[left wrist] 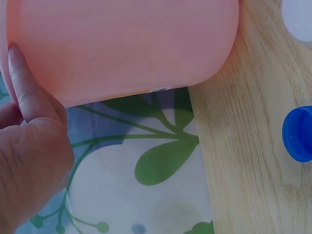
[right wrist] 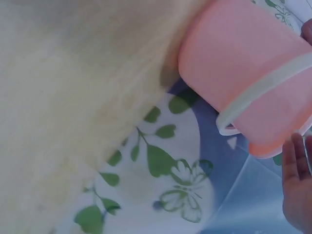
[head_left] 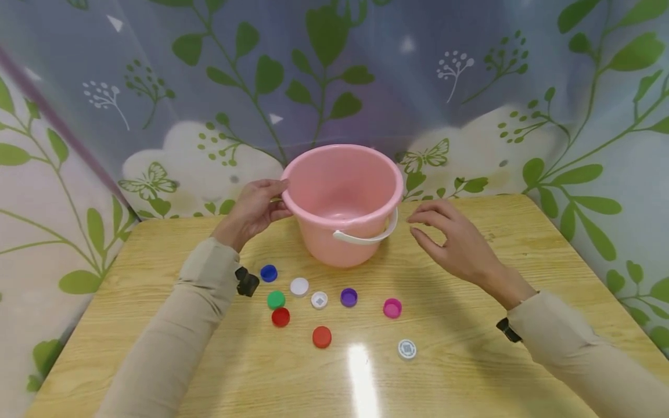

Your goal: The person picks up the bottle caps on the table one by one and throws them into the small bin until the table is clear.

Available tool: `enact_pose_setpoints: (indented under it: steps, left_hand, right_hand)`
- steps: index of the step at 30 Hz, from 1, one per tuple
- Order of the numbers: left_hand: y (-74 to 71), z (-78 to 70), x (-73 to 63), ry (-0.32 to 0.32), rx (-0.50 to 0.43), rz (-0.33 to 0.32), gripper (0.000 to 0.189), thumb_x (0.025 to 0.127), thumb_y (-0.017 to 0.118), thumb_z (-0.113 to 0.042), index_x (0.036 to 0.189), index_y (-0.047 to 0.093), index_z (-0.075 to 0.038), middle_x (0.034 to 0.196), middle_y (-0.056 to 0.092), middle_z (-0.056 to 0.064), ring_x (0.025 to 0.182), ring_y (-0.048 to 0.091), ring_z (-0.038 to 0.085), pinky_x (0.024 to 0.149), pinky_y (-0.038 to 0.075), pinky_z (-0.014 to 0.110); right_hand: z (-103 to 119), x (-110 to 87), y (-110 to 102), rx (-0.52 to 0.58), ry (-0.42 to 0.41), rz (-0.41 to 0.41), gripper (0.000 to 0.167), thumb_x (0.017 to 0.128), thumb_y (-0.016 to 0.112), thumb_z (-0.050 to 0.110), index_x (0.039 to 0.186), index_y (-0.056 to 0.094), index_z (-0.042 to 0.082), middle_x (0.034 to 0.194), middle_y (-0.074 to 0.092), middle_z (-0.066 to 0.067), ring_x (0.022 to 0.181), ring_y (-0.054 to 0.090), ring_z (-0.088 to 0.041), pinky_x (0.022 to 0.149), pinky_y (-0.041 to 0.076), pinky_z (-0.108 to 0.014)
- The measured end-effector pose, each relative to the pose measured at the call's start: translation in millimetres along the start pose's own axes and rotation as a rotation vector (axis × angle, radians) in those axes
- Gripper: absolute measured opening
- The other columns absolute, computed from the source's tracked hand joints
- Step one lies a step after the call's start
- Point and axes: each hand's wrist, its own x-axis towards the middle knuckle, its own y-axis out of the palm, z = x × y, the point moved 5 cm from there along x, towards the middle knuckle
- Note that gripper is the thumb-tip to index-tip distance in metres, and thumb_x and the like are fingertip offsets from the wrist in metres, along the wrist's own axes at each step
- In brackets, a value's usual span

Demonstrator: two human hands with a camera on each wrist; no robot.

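A pink bucket [head_left: 342, 244] with a white handle [head_left: 366, 238] stands upright at the back of the table, the handle hanging down at its front right. My left hand [head_left: 256, 209] grips the bucket's rim on the left side; in the left wrist view one finger [left wrist: 27, 85] lies along the outer wall under the rim. To the right of the bucket, my right hand [head_left: 455, 241] is held in the air with loosely bent fingers and nothing in them. In the right wrist view, the fingertips of this hand [right wrist: 297, 195] overlap the bucket's rim.
Bottle caps lie scattered in front of the bucket: blue [head_left: 269, 273], green [head_left: 276, 299], purple [head_left: 348, 297], pink [head_left: 392, 308], and several red and white ones. A patterned curtain [head_left: 209, 145] hangs behind the wooden table [head_left: 251, 371] and along both sides.
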Motion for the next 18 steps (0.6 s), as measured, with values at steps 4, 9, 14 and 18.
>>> enact_pose_setpoints:
  steps: [4, 9, 14, 18]
  left_hand:
    - [-1.1, 0.5, 0.2, 0.003, -0.016, 0.006, 0.042, 0.099, 0.053, -0.015, 0.131, 0.043, 0.011, 0.092, 0.054, 0.018, 0.061, 0.060, 0.015, 0.060, 0.057, 0.024]
    - [-0.8, 0.1, 0.5, 0.003, -0.036, 0.012, 0.044, 0.099, 0.052, -0.015, 0.132, 0.041, 0.012, 0.090, 0.054, 0.018, 0.059, 0.060, 0.016, 0.060, 0.057, 0.024]
    - [-0.8, 0.6, 0.1, 0.006, -0.030, 0.014, 0.044, 0.100, 0.052, -0.015, 0.133, 0.041, 0.012, 0.091, 0.055, 0.019, 0.060, 0.060, 0.016, 0.060, 0.056, 0.024]
    - [-0.9, 0.7, -0.8, 0.009, -0.028, 0.000, 0.043, 0.099, 0.053, -0.016, 0.131, 0.044, 0.011, 0.091, 0.055, 0.019, 0.060, 0.060, 0.016, 0.060, 0.057, 0.025]
  right_hand:
    - [-4.8, -21.1, 12.0, 0.010, 0.011, 0.083, 0.026, 0.084, 0.072, 0.003, 0.108, 0.067, 0.009, 0.111, 0.059, -0.002, 0.098, 0.057, -0.016, 0.080, 0.051, -0.031]
    - [-11.1, -47.2, 36.3, 0.024, 0.077, 0.339, 0.031, 0.090, 0.069, 0.020, 0.119, 0.064, 0.010, 0.120, 0.058, -0.002, 0.111, 0.055, -0.020, 0.090, 0.049, -0.039]
    - [-8.7, -65.7, 56.9, 0.032, 0.080, 0.511, 0.038, 0.091, 0.067, 0.027, 0.125, 0.061, 0.012, 0.126, 0.056, 0.000, 0.119, 0.050, -0.021, 0.098, 0.044, -0.042]
    - [-0.1, -73.0, 68.7, 0.031, 0.025, 0.554, 0.040, 0.089, 0.068, 0.029, 0.124, 0.062, 0.012, 0.127, 0.056, -0.001, 0.120, 0.050, -0.022, 0.099, 0.043, -0.043]
